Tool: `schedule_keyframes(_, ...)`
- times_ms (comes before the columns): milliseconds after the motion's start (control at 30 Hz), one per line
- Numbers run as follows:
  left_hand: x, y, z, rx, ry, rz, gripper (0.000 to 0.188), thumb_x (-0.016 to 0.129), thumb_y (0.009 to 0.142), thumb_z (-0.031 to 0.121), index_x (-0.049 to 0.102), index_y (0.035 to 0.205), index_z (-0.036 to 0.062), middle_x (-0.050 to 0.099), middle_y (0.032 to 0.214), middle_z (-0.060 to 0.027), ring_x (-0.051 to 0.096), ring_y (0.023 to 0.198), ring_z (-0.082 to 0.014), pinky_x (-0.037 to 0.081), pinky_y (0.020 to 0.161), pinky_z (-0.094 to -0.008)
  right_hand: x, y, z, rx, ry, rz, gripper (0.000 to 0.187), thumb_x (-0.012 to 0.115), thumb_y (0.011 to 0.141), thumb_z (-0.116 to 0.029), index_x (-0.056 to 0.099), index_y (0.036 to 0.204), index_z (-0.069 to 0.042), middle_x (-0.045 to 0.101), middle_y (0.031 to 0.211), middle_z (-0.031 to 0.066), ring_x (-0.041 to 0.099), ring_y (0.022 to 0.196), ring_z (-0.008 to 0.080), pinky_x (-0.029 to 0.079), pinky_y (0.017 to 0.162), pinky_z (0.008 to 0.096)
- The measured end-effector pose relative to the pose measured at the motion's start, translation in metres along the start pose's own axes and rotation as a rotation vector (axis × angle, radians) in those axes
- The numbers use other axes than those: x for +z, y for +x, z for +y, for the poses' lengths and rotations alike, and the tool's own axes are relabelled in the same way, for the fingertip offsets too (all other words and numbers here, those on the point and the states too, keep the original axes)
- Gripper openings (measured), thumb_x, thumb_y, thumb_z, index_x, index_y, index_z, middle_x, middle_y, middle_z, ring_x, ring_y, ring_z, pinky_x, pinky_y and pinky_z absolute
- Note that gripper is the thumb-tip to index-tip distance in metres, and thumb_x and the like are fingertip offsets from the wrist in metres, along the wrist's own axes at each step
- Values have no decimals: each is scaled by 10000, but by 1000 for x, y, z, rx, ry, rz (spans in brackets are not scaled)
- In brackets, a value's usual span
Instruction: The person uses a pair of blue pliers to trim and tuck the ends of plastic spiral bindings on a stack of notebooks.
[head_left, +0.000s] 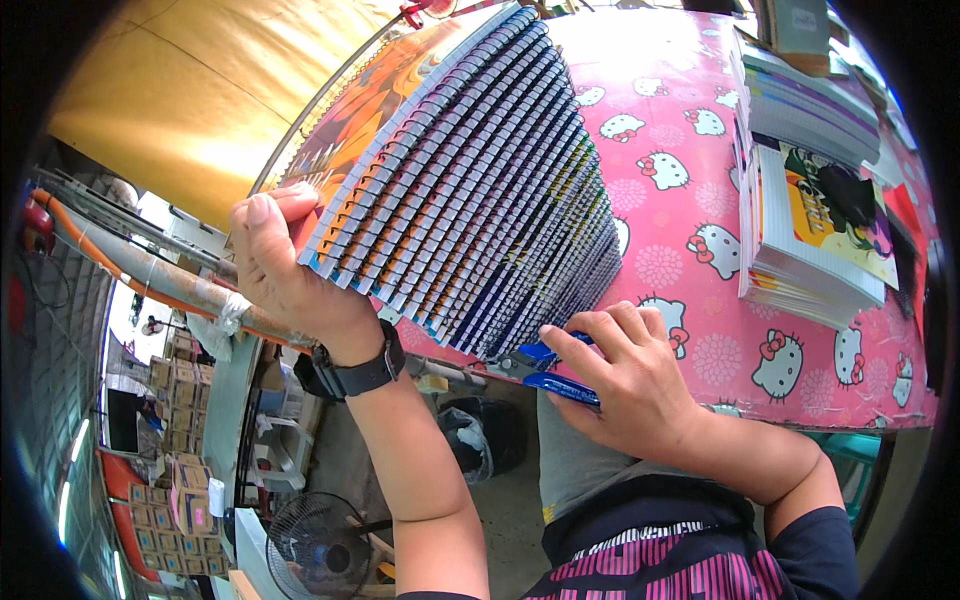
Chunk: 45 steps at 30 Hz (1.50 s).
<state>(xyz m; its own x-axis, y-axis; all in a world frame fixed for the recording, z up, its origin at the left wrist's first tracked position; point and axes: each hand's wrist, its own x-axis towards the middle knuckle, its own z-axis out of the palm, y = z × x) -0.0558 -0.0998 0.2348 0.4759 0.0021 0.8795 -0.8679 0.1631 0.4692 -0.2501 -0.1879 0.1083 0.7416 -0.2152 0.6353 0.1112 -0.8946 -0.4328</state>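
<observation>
A tall stack of spiral-bound notebooks (485,190) leans at an angle on the table, its rows of dark wire coils turned towards me. The uppermost notebook has an orange patterned cover (375,95). My left hand (275,265) is at that cover's near left corner, thumb and fingers closed together; thin pale slivers show beside the fingertips, and I cannot make out what is pinched. Blue-handled pliers (562,388) are gripped in my right hand (632,375). Their head reaches the lowest coils at the stack's near corner, where the jaws are partly hidden.
A pink table cover (690,225) with cartoon cats spreads under the stack. Further right are piles of bound books (815,225). Below the table edge stand a black bin (485,435) and a fan (318,545). An orange hose (95,255) runs along a pipe at left; cartons (180,510) stand beyond.
</observation>
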Motion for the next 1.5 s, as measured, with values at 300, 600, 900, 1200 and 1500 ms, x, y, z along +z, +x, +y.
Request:
schedule_keyframes(300, -1, 0, 0, 7, 8, 2, 354, 446, 925, 251, 510, 673, 9, 555, 717, -93, 515, 711, -176, 425, 739, -314, -5, 5, 0, -16, -1, -54, 483, 739, 654, -236, 599, 1090, -83, 556, 944, 58, 523, 892, 231, 391, 771, 387)
schedule_keyframes(600, 1, -1, 2, 68, 75, -13, 341, 428, 919, 231, 505, 676, 5, 539, 693, -96, 499, 679, -169, 424, 706, -307, 14, 7, 39, 797, 1350, -825, 400, 568, 898, -376, 650, 966, 9, 679, 797, 111, 642, 638, 171, 505, 589, 301)
schedule_keyframes(900, -2, 4, -4, 57, 109, -11, 403, 349, 941, 240, 507, 662, -3, 535, 689, -109, 513, 662, -185, 465, 676, -323, 20, -15, 25, 5, 156, 15, 516, 750, 637, -232, 595, 1102, -72, 575, 995, 88, 531, 893, 257, 398, 785, 399)
schedule_keyframes(1200, -2, 3, -3, 100, 213, 9, 446, 324, 954, 265, 518, 658, -6, 545, 686, -112, 523, 671, -200, 462, 708, -341, 24, -18, 29, 99, 341, -19, 398, 737, 683, -221, 629, 1030, -58, 606, 898, 103, 585, 830, 269, 458, 717, 375)
schedule_keyframes(1500, -4, 4, -6, 70, 232, -19, 460, 337, 951, 295, 518, 642, 6, 543, 679, -105, 514, 673, -194, 449, 701, -348, 34, -22, 43, 246, 632, -210, 395, 704, 757, -306, 638, 1053, -52, 629, 898, 139, 615, 837, 286, 478, 715, 386)
